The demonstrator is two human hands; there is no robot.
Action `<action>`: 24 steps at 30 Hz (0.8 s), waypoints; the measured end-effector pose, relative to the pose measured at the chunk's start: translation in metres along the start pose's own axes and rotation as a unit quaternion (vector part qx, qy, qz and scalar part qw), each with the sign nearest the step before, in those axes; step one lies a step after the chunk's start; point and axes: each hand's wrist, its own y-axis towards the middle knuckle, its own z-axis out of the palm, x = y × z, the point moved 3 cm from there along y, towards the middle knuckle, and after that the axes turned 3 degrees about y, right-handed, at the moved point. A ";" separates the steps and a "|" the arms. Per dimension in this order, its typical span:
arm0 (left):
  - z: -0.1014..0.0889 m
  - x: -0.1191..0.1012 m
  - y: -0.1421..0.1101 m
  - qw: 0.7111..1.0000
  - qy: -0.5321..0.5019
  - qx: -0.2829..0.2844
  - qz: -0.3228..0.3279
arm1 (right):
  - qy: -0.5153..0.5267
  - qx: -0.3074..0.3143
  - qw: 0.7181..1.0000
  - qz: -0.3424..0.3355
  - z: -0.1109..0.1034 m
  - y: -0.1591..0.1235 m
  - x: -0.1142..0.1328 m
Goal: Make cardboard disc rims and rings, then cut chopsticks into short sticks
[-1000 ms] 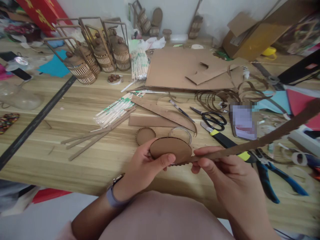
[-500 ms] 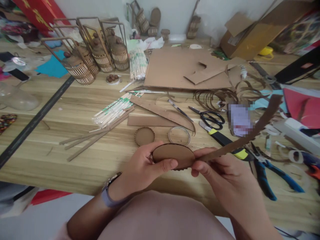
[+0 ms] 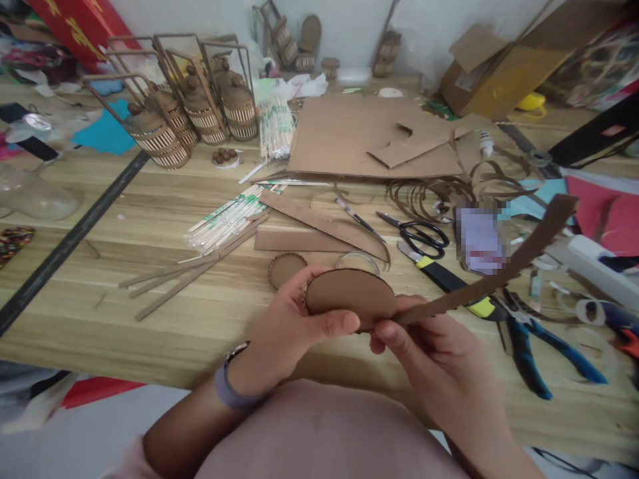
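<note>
My left hand grips a round brown cardboard disc, thumb across its face and fingers underneath. A long brown cardboard strip meets the disc's right edge and sticks out up and to the right, its far part curved. Thumb and fingers of my right hand pinch the strip right where it touches the disc. Just beyond the left fingers lies a shallow round cardboard piece with a ridged rim. A clear ring is partly hidden behind the disc.
Right of my hands lie black scissors, a yellow-black utility knife and blue-handled pliers. Bundled sticks and cardboard strips lie left. Basket-like models with tall handles stand behind, beside a cardboard sheet.
Both hands have raised the disc slightly and tipped its face more toward me. The strip's free end has swung a little right, and the disc now covers more of the clear ring.
</note>
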 end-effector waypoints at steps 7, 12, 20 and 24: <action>0.005 0.006 0.000 0.999 0.029 -0.026 0.021 | 0.033 -0.024 0.999 0.007 0.001 0.001 -0.005; 0.000 0.007 -0.001 0.996 0.062 -0.065 0.010 | 0.025 -0.060 0.998 0.014 -0.015 0.002 -0.010; -0.001 0.006 -0.002 0.995 0.069 -0.069 0.003 | 0.052 -0.055 0.996 0.044 -0.017 0.002 -0.011; 0.000 0.006 0.000 0.996 0.038 -0.068 0.033 | 0.061 -0.087 0.993 0.051 -0.016 -0.002 -0.012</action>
